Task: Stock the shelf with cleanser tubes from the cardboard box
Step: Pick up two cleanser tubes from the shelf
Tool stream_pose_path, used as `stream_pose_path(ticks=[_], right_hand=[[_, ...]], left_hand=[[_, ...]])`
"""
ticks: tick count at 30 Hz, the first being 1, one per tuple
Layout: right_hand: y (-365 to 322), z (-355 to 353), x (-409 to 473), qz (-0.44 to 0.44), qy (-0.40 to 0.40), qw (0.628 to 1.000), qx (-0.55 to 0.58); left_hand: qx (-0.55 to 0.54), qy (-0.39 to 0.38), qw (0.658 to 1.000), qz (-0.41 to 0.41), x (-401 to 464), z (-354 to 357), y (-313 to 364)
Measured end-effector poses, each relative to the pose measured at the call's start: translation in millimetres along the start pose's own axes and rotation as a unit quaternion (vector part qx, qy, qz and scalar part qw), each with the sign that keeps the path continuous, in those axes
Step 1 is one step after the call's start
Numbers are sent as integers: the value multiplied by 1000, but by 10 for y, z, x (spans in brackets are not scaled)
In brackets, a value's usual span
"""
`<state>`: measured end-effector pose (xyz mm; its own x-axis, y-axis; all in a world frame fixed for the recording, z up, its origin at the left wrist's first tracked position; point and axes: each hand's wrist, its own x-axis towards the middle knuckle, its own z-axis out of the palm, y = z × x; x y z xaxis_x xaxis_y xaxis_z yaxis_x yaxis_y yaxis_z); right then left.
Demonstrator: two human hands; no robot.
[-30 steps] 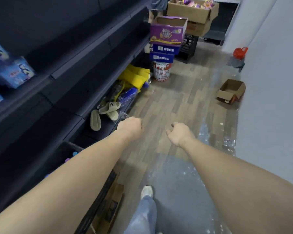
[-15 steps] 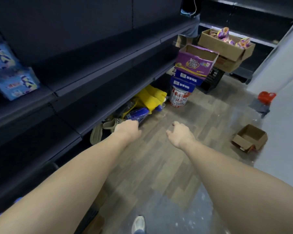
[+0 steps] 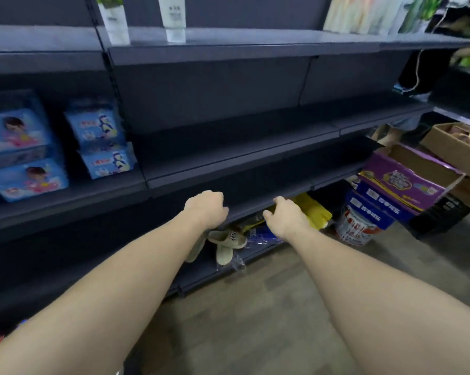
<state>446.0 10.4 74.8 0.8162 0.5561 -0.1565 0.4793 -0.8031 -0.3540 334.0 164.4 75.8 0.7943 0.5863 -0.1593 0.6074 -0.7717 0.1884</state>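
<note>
Dark shelving fills the view in front of me. Two white cleanser tubes stand cap-down on its top shelf, the other tube further left. More pale tubes and packs stand at the top right. My left hand and my right hand are both stretched out in front of a low shelf edge, fingers loosely curled, holding nothing. The cardboard box of tubes is not in view.
Blue wipe packs sit on the left shelves. Slippers and yellow packaging lie on the bottom shelf. Purple and blue cartons, a bucket, brown boxes and a black crate crowd the right.
My view has swung up from the floor and aisle to face the shelving, bringing the top shelf tubes into sight. Both empty hands stay stretched out ahead.
</note>
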Motion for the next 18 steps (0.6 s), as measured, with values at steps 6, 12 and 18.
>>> stream_pose_path(ticks=[6,12,18], right_hand=[[-222,-282,573,-123,-16,992,18],[-630,-550,771,-245,5,968,57],[-1264,-932,860,-337,100,930,110]], left_hand=[[-28,51,992,-113,118,-279,31],[-48,141,968,-203,-9,-658,32],[-37,284,929,-235,-46,-1233,-88]])
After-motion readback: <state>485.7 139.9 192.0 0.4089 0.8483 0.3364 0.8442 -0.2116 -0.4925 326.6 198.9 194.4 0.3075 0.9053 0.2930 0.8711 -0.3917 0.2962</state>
